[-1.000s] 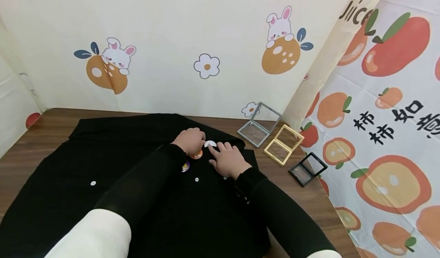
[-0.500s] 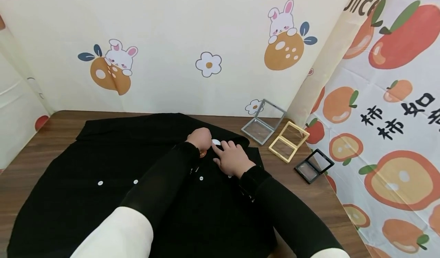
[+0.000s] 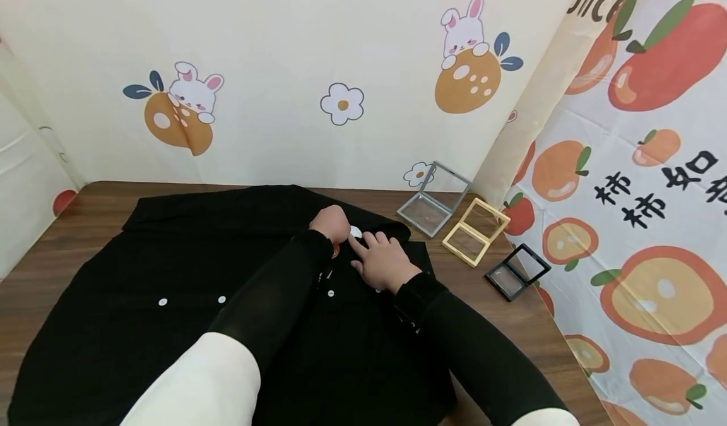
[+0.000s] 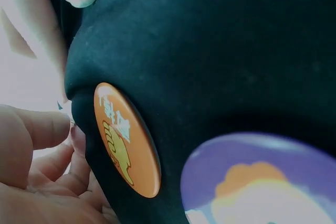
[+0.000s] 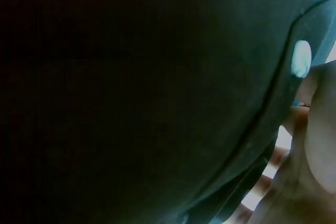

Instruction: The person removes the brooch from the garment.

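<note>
A black shirt (image 3: 284, 363) with white buttons lies spread on the table. My left hand (image 3: 332, 224) is curled beside a white round badge (image 3: 355, 231) at the shirt's upper part. In the left wrist view its thumb and finger pinch at the cloth's edge; a thin bit shows at the fingertips, and most of the grip is hidden. My right hand (image 3: 386, 262) rests on the shirt with spread fingers, index fingertip right at the white badge. An orange badge (image 4: 127, 140) and a purple badge (image 4: 257, 182) sit on the cloth beside the left hand.
Three hinged clear cases stand on the right of the wooden table (image 3: 51, 262): a grey one (image 3: 427, 214), a yellow one (image 3: 469, 236) and a black one (image 3: 507, 281). A patterned cloth wall (image 3: 255, 35) rises behind, another on the right.
My left hand has shifted a little to the right, toward the white badge, and its arm now covers the purple badge in the head view. The right hand stays at the white badge.
</note>
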